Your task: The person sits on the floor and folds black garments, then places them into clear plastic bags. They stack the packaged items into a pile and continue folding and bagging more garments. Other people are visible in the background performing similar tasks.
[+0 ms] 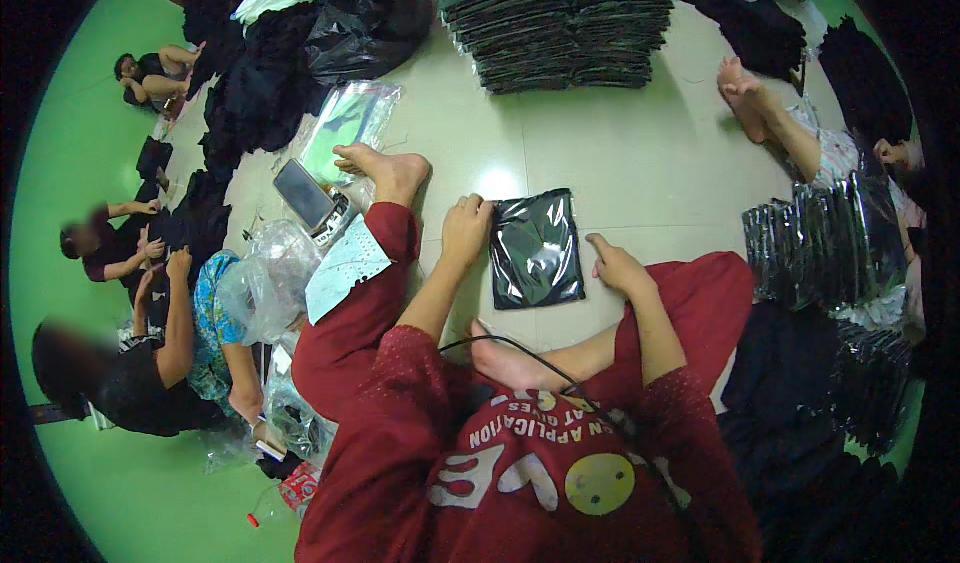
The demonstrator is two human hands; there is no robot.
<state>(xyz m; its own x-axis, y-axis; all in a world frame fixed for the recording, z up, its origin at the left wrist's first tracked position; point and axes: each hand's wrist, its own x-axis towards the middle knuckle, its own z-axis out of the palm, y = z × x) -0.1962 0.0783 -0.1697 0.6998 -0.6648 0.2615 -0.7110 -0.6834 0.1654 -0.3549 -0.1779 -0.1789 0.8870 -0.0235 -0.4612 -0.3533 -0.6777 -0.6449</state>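
A folded black cloth item in a clear, shiny plastic bag (537, 250) lies flat on the pale floor in front of my crossed legs. My left hand (468, 227) is at its upper left edge, fingers close together and touching the corner; the thumb is hard to make out. On the other side, my right hand (621, 267) is a little apart from the bag's right edge. Its index finger stretches toward the bag while the other fingers bend loosely, with nothing visible in them.
A tall stack of similar black packages (570, 33) stands ahead. More bagged packages (810, 243) stand in a row at right. To the left are a phone (303, 194), clear plastic bags (268, 278) and a light blue sheet (345, 268) on my leg. Other people sit on both sides among black cloth.
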